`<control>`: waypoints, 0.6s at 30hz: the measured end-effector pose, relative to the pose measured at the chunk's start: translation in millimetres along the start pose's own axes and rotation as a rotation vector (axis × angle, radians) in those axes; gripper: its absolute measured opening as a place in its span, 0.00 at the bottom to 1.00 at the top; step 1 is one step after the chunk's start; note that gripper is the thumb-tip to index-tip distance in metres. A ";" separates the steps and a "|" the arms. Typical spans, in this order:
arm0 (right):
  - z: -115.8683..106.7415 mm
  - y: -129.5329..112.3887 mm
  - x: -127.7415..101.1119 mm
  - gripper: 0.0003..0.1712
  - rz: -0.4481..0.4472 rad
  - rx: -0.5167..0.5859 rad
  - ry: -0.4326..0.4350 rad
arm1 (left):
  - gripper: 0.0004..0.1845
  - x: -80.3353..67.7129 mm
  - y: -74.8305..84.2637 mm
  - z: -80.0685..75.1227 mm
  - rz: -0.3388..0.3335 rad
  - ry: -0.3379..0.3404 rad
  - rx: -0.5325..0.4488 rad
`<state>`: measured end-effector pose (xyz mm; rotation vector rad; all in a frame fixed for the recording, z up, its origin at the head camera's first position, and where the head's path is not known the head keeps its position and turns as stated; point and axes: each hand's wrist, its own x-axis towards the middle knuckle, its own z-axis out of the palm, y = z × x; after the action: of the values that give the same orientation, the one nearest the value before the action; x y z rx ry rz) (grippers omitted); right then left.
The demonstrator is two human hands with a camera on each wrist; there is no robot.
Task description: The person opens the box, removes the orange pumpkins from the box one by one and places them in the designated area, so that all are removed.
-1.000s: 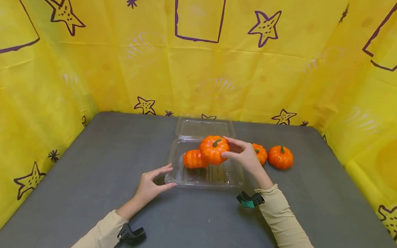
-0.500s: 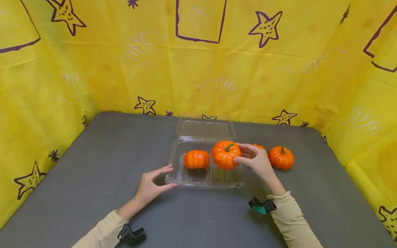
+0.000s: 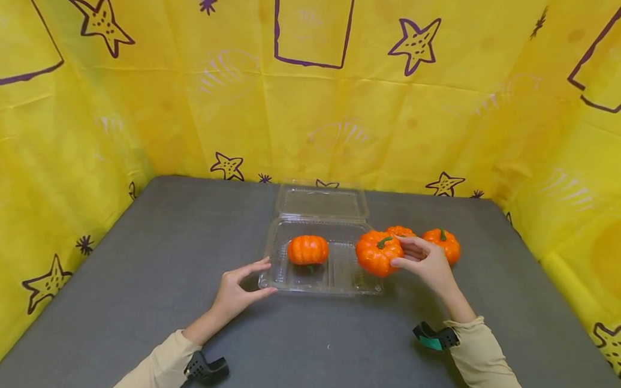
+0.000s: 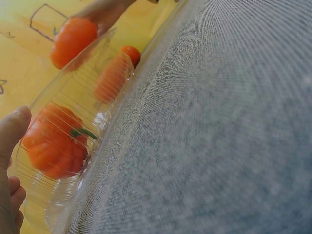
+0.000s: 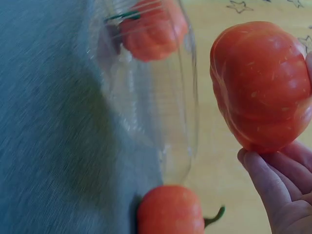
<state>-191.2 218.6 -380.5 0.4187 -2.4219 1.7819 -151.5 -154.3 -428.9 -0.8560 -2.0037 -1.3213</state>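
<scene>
A clear plastic clamshell container (image 3: 344, 286) lies with its lid folded back behind it. My left hand (image 3: 233, 294) holds its near left corner, thumb at the front edge and fingers along the left side. Inside, on the left, an orange mini pumpkin (image 3: 308, 250) lies tipped, its green stem toward me. My right hand (image 3: 432, 268) grips another mini pumpkin (image 3: 375, 255) between thumb and fingers, stem up. It hangs in the air by the container's right side, also seen as a raised pumpkin (image 5: 263, 83) in the right wrist view.
Beyond the right hand are two more mini pumpkins. The nearer one (image 3: 401, 231) is mostly hidden by the held pumpkin; the farther one (image 3: 450, 246) is partly behind the hand. Yellow printed cloth (image 3: 316, 116) walls in the grey table (image 3: 299, 349).
My right hand has carried its pumpkin rightward and slightly toward me, from over the container's middle to its right side. The left hand and the pumpkin in the container stay put.
</scene>
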 end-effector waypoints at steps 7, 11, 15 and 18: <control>-13.4 15.8 -8.8 0.26 0.012 -0.021 0.011 | 0.26 -0.6 -0.6 0.4 -0.004 0.003 0.004; -22.1 21.6 -14.1 0.22 0.018 0.004 0.015 | 0.27 -1.0 -1.2 0.3 -0.002 -0.001 0.001; -30.6 25.9 -18.6 0.19 0.012 0.016 0.013 | 0.26 -1.3 -2.1 0.5 0.001 -0.004 -0.009; -34.9 30.0 -20.4 0.19 0.017 0.005 0.005 | 0.26 -1.3 -2.4 0.5 0.003 -0.001 -0.012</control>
<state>-182.8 263.1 -402.3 0.3945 -2.4252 1.7936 -152.6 -154.9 -431.4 -0.8659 -1.9963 -1.3328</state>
